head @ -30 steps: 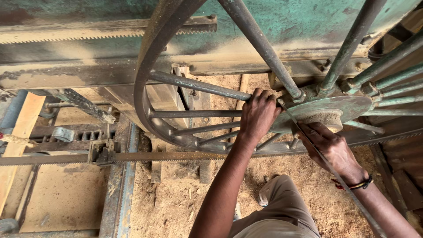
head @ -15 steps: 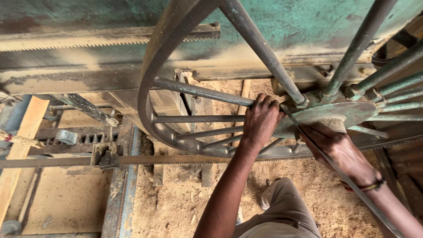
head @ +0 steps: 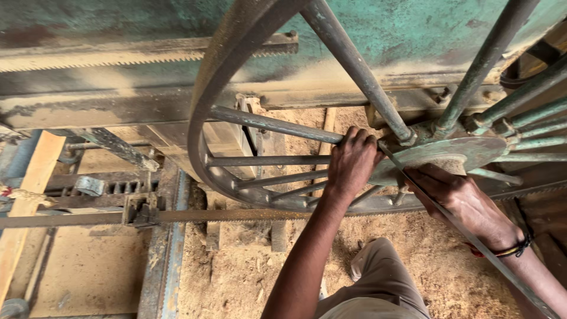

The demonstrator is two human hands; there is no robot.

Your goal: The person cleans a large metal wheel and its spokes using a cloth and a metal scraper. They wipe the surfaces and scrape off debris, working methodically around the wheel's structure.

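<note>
Left hand grips a spoke at centre frame; right hand presses open under the hub. The wheel is being turned; next calls for a steady pull.

Wheel rim cut off by top edge. My right hand's fingertips hidden behind hub plate. Both forearms cut off below.

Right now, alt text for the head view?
The left hand grips a metal spoke of a large spoked wheel, while the right hand presses under its hub. A toothed saw blade runs along the green machine frame above a sawdust-covered floor.
</note>
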